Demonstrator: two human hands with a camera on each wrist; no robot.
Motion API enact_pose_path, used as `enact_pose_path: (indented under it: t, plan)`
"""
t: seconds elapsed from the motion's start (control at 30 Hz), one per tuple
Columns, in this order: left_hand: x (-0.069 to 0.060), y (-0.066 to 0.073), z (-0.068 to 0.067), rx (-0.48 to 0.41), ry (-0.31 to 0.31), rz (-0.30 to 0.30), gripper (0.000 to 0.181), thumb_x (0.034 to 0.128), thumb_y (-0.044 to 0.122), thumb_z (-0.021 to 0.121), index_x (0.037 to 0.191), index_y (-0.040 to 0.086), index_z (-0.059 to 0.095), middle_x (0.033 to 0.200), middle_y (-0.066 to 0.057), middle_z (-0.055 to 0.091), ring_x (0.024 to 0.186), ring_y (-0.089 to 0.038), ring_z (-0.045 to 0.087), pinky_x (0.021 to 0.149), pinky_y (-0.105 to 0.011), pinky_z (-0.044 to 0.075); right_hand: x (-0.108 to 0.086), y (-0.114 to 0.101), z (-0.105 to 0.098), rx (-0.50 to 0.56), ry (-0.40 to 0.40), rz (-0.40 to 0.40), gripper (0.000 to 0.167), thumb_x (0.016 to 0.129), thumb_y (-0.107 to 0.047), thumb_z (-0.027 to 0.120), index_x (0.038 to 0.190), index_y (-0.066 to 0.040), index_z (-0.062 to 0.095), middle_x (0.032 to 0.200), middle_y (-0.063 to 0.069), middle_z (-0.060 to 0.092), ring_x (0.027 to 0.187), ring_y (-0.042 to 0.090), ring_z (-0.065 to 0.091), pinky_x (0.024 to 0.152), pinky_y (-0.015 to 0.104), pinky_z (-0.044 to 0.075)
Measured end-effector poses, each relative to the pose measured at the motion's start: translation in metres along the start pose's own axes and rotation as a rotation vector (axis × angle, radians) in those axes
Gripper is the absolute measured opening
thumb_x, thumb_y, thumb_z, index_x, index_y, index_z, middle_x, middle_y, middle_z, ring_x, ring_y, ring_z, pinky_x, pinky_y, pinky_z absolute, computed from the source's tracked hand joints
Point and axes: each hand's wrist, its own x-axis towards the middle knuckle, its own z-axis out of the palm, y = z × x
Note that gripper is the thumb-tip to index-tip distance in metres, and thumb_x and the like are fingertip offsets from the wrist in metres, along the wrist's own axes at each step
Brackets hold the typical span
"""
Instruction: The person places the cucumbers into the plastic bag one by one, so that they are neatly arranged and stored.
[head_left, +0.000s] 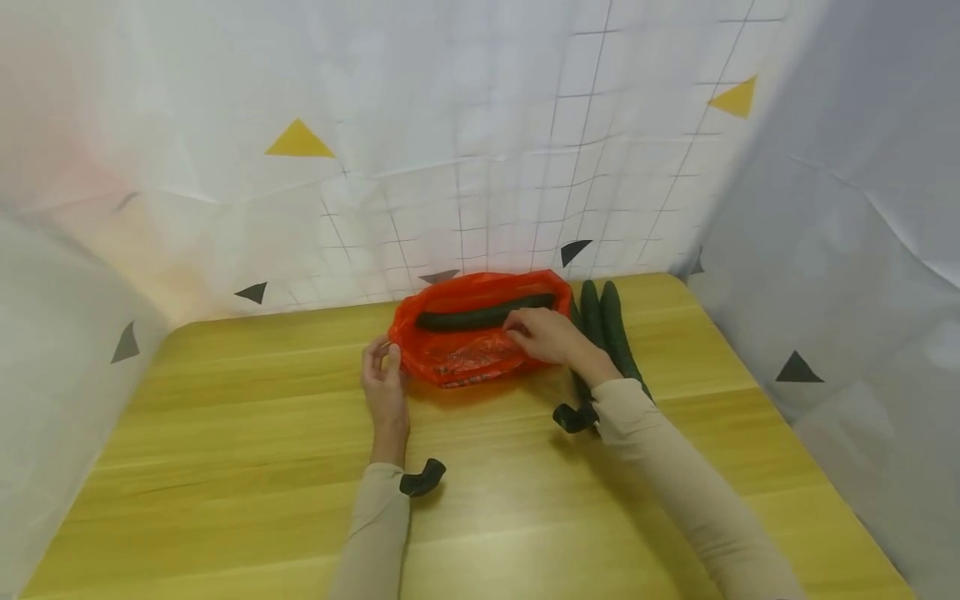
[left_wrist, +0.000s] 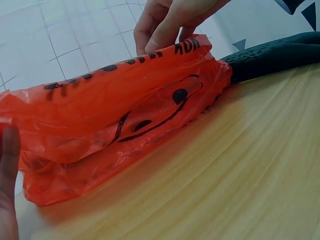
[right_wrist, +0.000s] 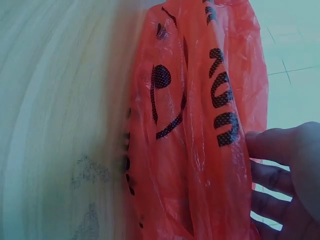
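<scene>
A red plastic bag [head_left: 420, 354] with black print lies open at the table's far side. Inside it, a dark green cucumber [head_left: 465, 319] lies lengthwise. My left hand [head_left: 384, 387] pinches the bag's left edge between thumb and fingers; only part of that hand shows in the left wrist view. My right hand [head_left: 551, 335] is over the bag's right part, its fingers loosely bent inside the rim near the cucumber's right end. In the right wrist view its spread fingers [right_wrist: 272, 177] hold nothing, close behind the printed bag wall.
Several cucumbers [head_left: 617, 325] lie side by side just right of the bag, partly hidden under my right forearm. A wood-grain table [head_left: 225, 433] carries everything. Pale sheets [head_left: 480, 125] with grid lines and triangles hang behind and at the sides.
</scene>
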Motion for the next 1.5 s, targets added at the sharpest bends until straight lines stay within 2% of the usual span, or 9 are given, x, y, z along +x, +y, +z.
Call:
enact_pose_path:
  t: [0.23, 0.43, 0.53, 0.77, 0.9, 1.07, 1.3, 1.4, 1.5]
  plan:
    - [-0.001, 0.002, -0.001, 0.006, 0.010, -0.018, 0.034, 0.0899, 0.026, 0.064, 0.117, 0.009, 0.053, 0.102, -0.001, 0.052, 0.085, -0.010, 0.058, 0.065, -0.020, 0.052, -0.015, 0.004, -0.003, 0.090, 0.179, 0.016, 0.020, 0.094, -0.018, 0.056, 0.112, -0.011, 0.063, 0.108, 0.003, 0.062, 0.092, 0.020, 0.061, 0.083, 0.038, 0.051]
    - [0.000, 0.005, -0.006, 0.002, 0.019, 0.006, 0.033, 0.0900, 0.025, 0.064, 0.116, 0.008, 0.054, 0.101, -0.001, 0.052, 0.089, -0.011, 0.056, 0.069, -0.019, 0.051, -0.034, 0.014, -0.006, 0.207, 0.363, -0.001, 0.019, 0.094, -0.014, 0.057, 0.112, -0.009, 0.062, 0.111, 0.005, 0.057, 0.093, 0.022, 0.058, 0.082, 0.041, 0.048]
    - [0.001, 0.004, -0.007, -0.001, 0.027, 0.008, 0.030, 0.0911, 0.023, 0.063, 0.116, 0.008, 0.055, 0.101, -0.001, 0.052, 0.091, -0.012, 0.057, 0.072, -0.020, 0.052, -0.048, 0.024, -0.008, 0.271, 0.421, 0.008, 0.020, 0.094, -0.013, 0.057, 0.113, -0.008, 0.062, 0.111, 0.008, 0.057, 0.096, 0.022, 0.057, 0.085, 0.043, 0.048]
    - [-0.003, 0.003, -0.010, 0.004, 0.011, -0.029, 0.026, 0.0924, 0.020, 0.061, 0.116, 0.011, 0.056, 0.103, -0.001, 0.053, 0.095, -0.016, 0.057, 0.076, -0.022, 0.053, -0.089, 0.055, -0.003, 0.380, 0.515, 0.152, 0.023, 0.095, -0.010, 0.055, 0.115, -0.002, 0.061, 0.111, 0.014, 0.058, 0.100, 0.026, 0.055, 0.087, 0.047, 0.047]
    - [-0.007, 0.003, -0.013, 0.012, 0.020, -0.033, 0.027, 0.0918, 0.022, 0.062, 0.115, 0.011, 0.056, 0.105, -0.001, 0.053, 0.098, -0.017, 0.056, 0.078, -0.021, 0.052, -0.105, 0.068, 0.002, 0.417, 0.516, 0.220, 0.024, 0.095, -0.009, 0.054, 0.117, 0.001, 0.059, 0.116, 0.018, 0.055, 0.103, 0.031, 0.054, 0.089, 0.052, 0.046]
    - [-0.005, 0.004, -0.013, 0.042, 0.009, -0.012, 0.032, 0.0915, 0.024, 0.062, 0.118, 0.008, 0.054, 0.106, -0.002, 0.052, 0.095, -0.015, 0.056, 0.076, -0.020, 0.052, -0.115, 0.087, 0.007, 0.430, 0.469, 0.295, 0.031, 0.097, -0.015, 0.051, 0.124, 0.001, 0.054, 0.124, 0.021, 0.051, 0.108, 0.036, 0.054, 0.090, 0.053, 0.045]
    - [-0.002, -0.001, -0.002, 0.076, -0.040, -0.020, 0.039, 0.0904, 0.028, 0.063, 0.121, 0.006, 0.052, 0.107, -0.001, 0.053, 0.097, -0.017, 0.055, 0.078, -0.019, 0.051, -0.136, 0.110, 0.013, 0.498, 0.340, 0.413, 0.049, 0.098, -0.029, 0.050, 0.136, 0.000, 0.041, 0.130, 0.026, 0.046, 0.115, 0.041, 0.048, 0.095, 0.055, 0.041]
    - [0.000, 0.000, -0.001, 0.093, -0.039, -0.017, 0.038, 0.0902, 0.027, 0.064, 0.120, 0.007, 0.053, 0.105, 0.000, 0.053, 0.092, -0.013, 0.055, 0.074, -0.019, 0.051, -0.136, 0.112, 0.012, 0.536, 0.272, 0.459, 0.059, 0.097, -0.035, 0.051, 0.140, 0.001, 0.033, 0.132, 0.031, 0.042, 0.119, 0.046, 0.044, 0.097, 0.057, 0.038]
    - [0.001, 0.000, -0.001, 0.097, -0.037, -0.015, 0.037, 0.0899, 0.027, 0.064, 0.119, 0.007, 0.053, 0.103, 0.000, 0.053, 0.090, -0.011, 0.056, 0.073, -0.018, 0.051, -0.133, 0.111, 0.012, 0.525, 0.231, 0.496, 0.065, 0.096, -0.039, 0.050, 0.142, 0.001, 0.029, 0.132, 0.032, 0.042, 0.119, 0.046, 0.043, 0.097, 0.058, 0.038]
